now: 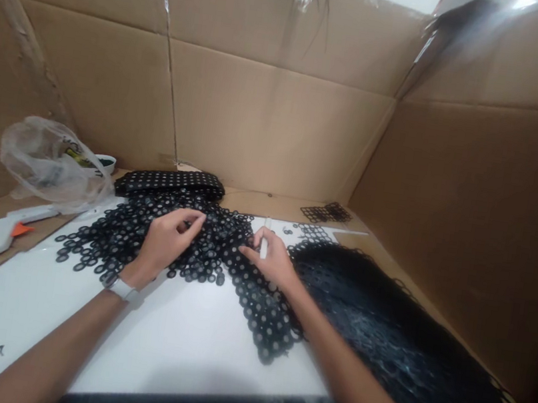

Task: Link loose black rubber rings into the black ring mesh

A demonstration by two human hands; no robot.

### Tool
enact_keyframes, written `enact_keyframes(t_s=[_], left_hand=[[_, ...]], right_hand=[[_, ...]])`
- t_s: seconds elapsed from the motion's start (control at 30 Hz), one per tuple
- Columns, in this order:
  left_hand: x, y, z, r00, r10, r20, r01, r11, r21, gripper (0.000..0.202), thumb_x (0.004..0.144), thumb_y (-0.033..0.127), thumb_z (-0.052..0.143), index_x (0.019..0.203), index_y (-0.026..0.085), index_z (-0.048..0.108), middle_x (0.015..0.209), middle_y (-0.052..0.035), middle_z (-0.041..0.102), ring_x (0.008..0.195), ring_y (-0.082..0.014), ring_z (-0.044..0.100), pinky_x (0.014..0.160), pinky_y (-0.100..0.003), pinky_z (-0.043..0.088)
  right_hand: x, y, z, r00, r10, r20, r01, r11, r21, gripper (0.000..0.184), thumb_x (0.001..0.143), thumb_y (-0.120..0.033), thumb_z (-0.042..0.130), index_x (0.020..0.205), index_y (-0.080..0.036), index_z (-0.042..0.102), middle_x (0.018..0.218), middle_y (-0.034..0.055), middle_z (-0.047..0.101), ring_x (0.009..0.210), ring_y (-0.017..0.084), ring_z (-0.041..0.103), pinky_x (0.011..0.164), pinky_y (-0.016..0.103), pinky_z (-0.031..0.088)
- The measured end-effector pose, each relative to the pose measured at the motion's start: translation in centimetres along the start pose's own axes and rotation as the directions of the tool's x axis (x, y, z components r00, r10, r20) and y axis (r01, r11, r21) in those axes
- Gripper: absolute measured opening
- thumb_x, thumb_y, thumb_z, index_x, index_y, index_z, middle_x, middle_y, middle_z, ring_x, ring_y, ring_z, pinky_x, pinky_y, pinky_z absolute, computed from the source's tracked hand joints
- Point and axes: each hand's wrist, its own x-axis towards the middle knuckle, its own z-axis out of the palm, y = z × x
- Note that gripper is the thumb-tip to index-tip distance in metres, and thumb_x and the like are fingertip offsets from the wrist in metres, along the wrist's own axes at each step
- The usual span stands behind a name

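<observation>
My left hand (167, 240) rests on a heap of loose black rings (112, 239), fingers curled and pinched at a ring near the heap's middle. My right hand (270, 259) presses on a black sheet of joined rings (263, 308) and holds a thin white stick (264, 244) between its fingers. A white watch band (124, 290) circles my left wrist. The sheet runs toward the table's front edge. A folded stack of ring sheets (171, 181) lies behind the heap.
A white board (167, 341) covers the table. A white glue gun (4, 229) with an orange trigger lies at left, beside a clear plastic bag (52, 162). A big black ring mesh (404, 343) spreads at right. Cardboard walls (271, 121) enclose the space.
</observation>
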Motion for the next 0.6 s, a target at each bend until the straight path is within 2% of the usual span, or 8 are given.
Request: enact_keyframes(t_s=[0.1, 0.17, 0.23, 0.37, 0.6], left_hand=[[-1.0, 1.1, 1.4, 0.977, 0.176, 0.124, -0.169, 0.983, -0.065, 0.022, 0.104, 0.038, 0.067, 0.114, 0.026, 0.081, 0.106, -0.0039, 0.079, 0.079, -0.0175, 0.069, 0.073, -0.029, 0.055], [-1.6, 1.5, 2.1, 0.949, 0.277, 0.153, -0.263, 0.959, -0.106, 0.023, 0.105, 0.036, 0.066, 0.122, 0.026, 0.079, 0.112, -0.0058, 0.078, 0.087, -0.0183, 0.071, 0.070, -0.028, 0.057], [-2.0, 1.8, 2.6, 0.938, 0.311, 0.152, -0.296, 0.948, -0.116, 0.025, 0.106, 0.034, 0.066, 0.128, 0.027, 0.077, 0.120, -0.0070, 0.076, 0.097, -0.0200, 0.072, 0.069, -0.028, 0.058], [-2.3, 2.1, 3.0, 0.961, 0.228, 0.159, -0.206, 0.968, -0.144, 0.029, 0.106, 0.035, 0.067, 0.132, 0.027, 0.075, 0.124, -0.0068, 0.076, 0.100, -0.0208, 0.073, 0.072, -0.030, 0.060], [-2.1, 2.2, 2.9, 0.975, 0.074, 0.209, -0.018, 0.965, -0.260, 0.027, 0.100, 0.040, 0.074, 0.122, 0.028, 0.082, 0.117, -0.0057, 0.079, 0.091, -0.0196, 0.073, 0.066, -0.028, 0.057]], right_hand=[[-0.2, -0.4, 0.3, 1.000, 0.009, 0.003, -0.009, 0.995, 0.098, 0.036, 0.084, -0.036, 0.082, 0.078, -0.026, 0.048, 0.083, -0.0010, 0.064, 0.090, 0.026, 0.068, 0.086, 0.037, 0.048], [-0.3, -0.8, 0.6, 1.000, 0.023, -0.003, -0.022, 0.984, 0.177, 0.042, 0.083, -0.039, 0.086, 0.077, -0.026, 0.047, 0.082, -0.0016, 0.063, 0.095, 0.027, 0.071, 0.088, 0.038, 0.049], [-0.5, -1.1, 0.9, 1.000, 0.029, -0.010, -0.025, 0.966, 0.256, 0.047, 0.081, -0.041, 0.089, 0.076, -0.026, 0.044, 0.081, -0.0025, 0.061, 0.098, 0.028, 0.072, 0.088, 0.038, 0.051], [-0.8, -1.7, 1.4, 1.000, 0.004, -0.029, 0.005, 0.948, 0.319, 0.050, 0.083, -0.043, 0.089, 0.075, -0.026, 0.042, 0.080, -0.0029, 0.057, 0.102, 0.029, 0.075, 0.087, 0.038, 0.053], [-1.0, -1.8, 1.3, 0.997, -0.068, -0.029, 0.073, 0.968, 0.241, 0.042, 0.090, -0.040, 0.082, 0.076, -0.026, 0.045, 0.083, 0.0001, 0.066, 0.098, 0.028, 0.076, 0.085, 0.038, 0.054]])
